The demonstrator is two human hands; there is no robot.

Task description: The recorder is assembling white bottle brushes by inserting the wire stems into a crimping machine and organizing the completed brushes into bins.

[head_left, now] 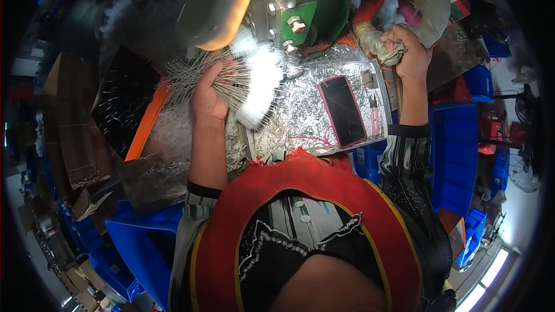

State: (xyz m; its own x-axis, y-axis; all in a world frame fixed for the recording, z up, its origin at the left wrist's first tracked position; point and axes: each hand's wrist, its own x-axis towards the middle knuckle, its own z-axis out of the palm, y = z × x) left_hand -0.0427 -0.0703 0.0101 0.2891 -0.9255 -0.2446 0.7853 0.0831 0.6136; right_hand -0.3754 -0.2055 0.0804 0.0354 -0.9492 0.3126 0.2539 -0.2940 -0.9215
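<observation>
Left hand [209,95] raised over the left side of the tray [383,95], fingers curled round a fanned bundle of thin wire stems [245,81] with white, glaring ends; right hand [410,55] reaches farther forward, closed on a pale crumpled wrapping [388,51]. Lamp [222,6] and green machine [298,22] crowd the space ahead, while phone [342,111] and pink-handled cutters [374,120] lie in the tray among metal clippings [303,104]. Black-and-orange box [130,104] bounds leftward room; tray's near edge meets the red apron [300,170].
</observation>
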